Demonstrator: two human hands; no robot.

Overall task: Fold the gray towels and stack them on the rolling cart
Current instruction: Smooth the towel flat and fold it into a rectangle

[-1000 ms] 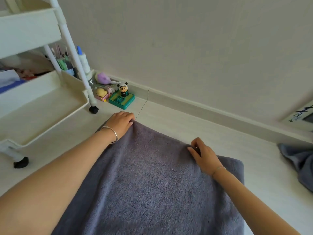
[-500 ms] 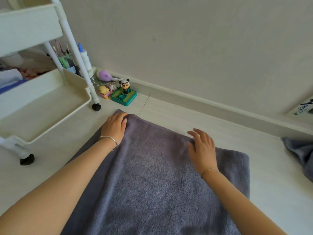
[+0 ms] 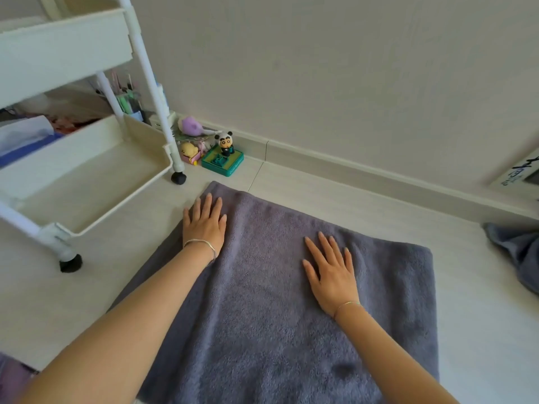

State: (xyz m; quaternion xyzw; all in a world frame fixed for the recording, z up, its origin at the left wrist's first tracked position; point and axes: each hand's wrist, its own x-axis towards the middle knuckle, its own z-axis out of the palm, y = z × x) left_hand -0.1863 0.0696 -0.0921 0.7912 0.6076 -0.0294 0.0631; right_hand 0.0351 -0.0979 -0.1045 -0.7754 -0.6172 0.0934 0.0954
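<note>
- While both palms lie on it, one gray towel is spread flat on the floor, filling the lower middle of the frame, just right of the rolling cart.
- Left hand: palm down on the towel's upper left corner, four fingers and thumb straight and slightly spread, grasping nothing.
- Right hand: palm down near the towel's middle, right of centre, fingers likewise straight and fanned, grasping nothing.
- Two thin bracelets, one on the left wrist and one on the right wrist.
- A second gray towel lies crumpled at the right edge of the frame, apart from the first.
- At the upper left stands the white cart, with two of its trays in view; two black casters show, one near the towel's far corner, the other at the left.
- Three small toys sit along the baseboard behind the cart: a purple one, a yellow one and a panda figure on a green base.
</note>
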